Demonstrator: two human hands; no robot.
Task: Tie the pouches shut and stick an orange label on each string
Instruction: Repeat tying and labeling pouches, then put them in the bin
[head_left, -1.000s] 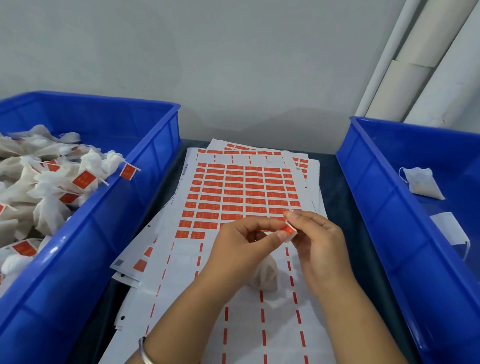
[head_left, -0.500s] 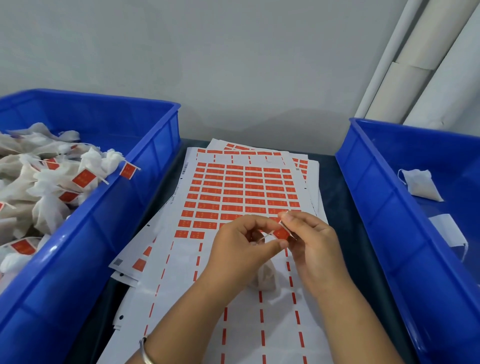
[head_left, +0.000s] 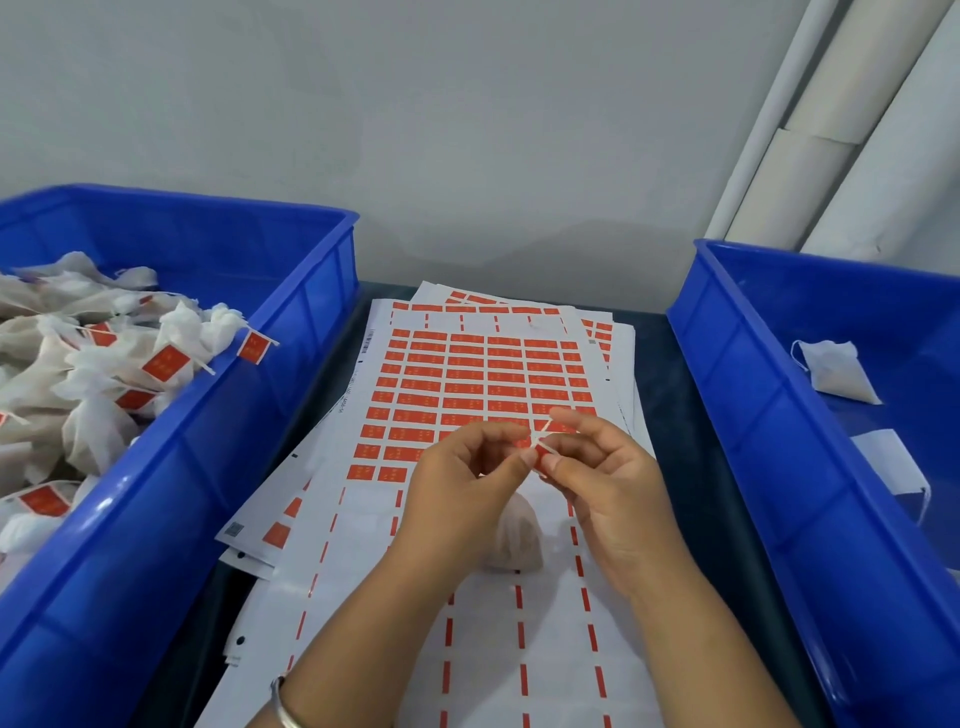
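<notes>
Both hands meet above the label sheet (head_left: 483, 384), and between them there is one orange label (head_left: 541, 460) and the thin white string (head_left: 540, 439) of a pouch (head_left: 514, 535). The left hand (head_left: 462, 488) pinches the string and the label edge with thumb and forefinger; the right hand (head_left: 602, 467) pinches the label from the other side, its fingers curled around it. The pouch hangs below the hands, just over the sheet or resting on it — I cannot tell which. It looks light and soft, a thin fabric bag with a small filling, so it gives almost no weight on the string. The string is limp and slips easily, so it is better to hold it close to the label. The label is small and sticky, and I think it should be touched only at the edges — otherwise it catches on the skin. Finished pouches lie in the left bin (head_left: 260, 415), and unfinished ones in the right bin (head_left: 727, 395).
</notes>
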